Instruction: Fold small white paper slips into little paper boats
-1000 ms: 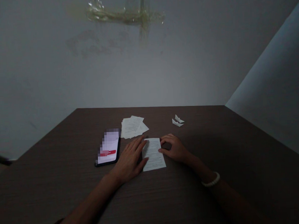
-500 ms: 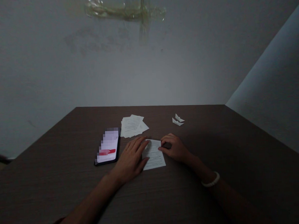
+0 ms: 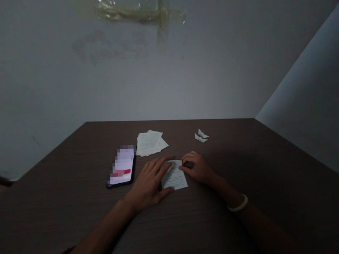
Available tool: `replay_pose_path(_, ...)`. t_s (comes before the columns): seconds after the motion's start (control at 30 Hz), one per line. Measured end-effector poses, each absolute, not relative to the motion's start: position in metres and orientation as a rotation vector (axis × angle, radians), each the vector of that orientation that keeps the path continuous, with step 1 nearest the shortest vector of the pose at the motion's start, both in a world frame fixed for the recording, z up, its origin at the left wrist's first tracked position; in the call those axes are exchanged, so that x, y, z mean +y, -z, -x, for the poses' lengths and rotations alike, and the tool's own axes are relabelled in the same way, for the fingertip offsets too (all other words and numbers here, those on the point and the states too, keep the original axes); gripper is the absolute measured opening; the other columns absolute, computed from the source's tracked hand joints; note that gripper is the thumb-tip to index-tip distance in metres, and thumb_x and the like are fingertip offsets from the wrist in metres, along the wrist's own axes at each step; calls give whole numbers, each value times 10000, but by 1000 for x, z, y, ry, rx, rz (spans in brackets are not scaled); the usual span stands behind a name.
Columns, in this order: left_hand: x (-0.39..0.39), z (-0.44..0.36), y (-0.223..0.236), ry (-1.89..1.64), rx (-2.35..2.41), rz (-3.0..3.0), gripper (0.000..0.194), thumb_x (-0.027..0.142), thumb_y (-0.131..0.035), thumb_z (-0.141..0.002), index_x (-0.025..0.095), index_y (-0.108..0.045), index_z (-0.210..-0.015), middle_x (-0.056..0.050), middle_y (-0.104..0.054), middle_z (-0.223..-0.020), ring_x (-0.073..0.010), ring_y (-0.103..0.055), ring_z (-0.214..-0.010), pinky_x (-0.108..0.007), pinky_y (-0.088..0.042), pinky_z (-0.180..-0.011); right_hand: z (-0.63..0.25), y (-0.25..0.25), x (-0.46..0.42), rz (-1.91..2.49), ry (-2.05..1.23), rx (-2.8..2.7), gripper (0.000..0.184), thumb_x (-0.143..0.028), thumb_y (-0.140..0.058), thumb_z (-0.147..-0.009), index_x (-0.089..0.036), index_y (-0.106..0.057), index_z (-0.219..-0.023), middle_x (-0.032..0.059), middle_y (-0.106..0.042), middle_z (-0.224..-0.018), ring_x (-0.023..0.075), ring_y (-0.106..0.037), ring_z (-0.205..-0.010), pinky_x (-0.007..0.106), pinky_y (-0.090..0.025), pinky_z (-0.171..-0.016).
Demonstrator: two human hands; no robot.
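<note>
A small printed paper slip [image 3: 174,177] lies on the dark wooden table [image 3: 243,161] in front of me. My left hand [image 3: 149,183] rests flat on the slip's left side, fingers stretched out and reaching over its top left corner. My right hand [image 3: 197,167] sits at the slip's upper right edge with fingers curled, its fingertips pressing on the paper there. A white bead bracelet [image 3: 238,205] is on my right wrist.
A phone [image 3: 122,170] with a lit screen lies left of my left hand. A loose pile of paper slips [image 3: 151,143] sits behind it. Two small folded paper shapes [image 3: 201,136] lie at the far right. Walls close the table's far and right sides.
The slip's far end has come toward me and the visible paper is shorter. My left fingers have slid up over its top left corner; my right hand has barely moved.
</note>
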State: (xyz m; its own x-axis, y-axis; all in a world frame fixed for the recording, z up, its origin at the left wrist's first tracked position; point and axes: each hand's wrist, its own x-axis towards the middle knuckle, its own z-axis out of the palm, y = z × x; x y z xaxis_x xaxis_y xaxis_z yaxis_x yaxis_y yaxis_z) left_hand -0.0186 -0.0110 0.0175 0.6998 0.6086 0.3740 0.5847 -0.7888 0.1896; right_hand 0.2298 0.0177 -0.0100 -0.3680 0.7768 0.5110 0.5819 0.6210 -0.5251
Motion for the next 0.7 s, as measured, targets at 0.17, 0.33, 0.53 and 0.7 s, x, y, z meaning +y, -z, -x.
replay_pose_path(0.17,-12,17,-20,-654,924,-2872,626,396,-631,-873,183,-382,-1408,-135,-505,-1384,-315,-434,-1269,-501,-394,-1033,-231,11,18,1036,-353,-2097,72,-171,-746,-781,-204,-682,-790,23,-724,-865,192,-628,-825,356,-430,-804)
replay_pose_path(0.33,-12,18,-17,-656,844,-2883,557,320,-592,-902,137,-391,-1388,-161,-517,-1349,-297,-470,-1241,-494,-396,-1038,-232,10,18,1004,-387,-2107,160,-66,-686,-776,-208,-712,-846,30,-734,-886,195,-633,-844,348,-441,-801)
replay_pose_path(0.53,-13,19,-13,-626,814,-2895,401,291,-576,-913,159,-506,-1285,-155,-521,-1318,-294,-509,-1181,-479,-454,-971,-233,6,15,970,-446,-2125,261,-2,-600,-759,-202,-714,-882,39,-734,-921,199,-631,-864,361,-450,-823)
replay_pose_path(0.7,-12,18,-12,-617,760,-2931,303,259,-543,-928,154,-552,-1212,-155,-537,-1289,-291,-527,-1148,-481,-471,-928,-233,-1,12,986,-512,-2118,181,-94,-566,-853,-201,-712,-866,43,-733,-917,192,-634,-871,362,-447,-822)
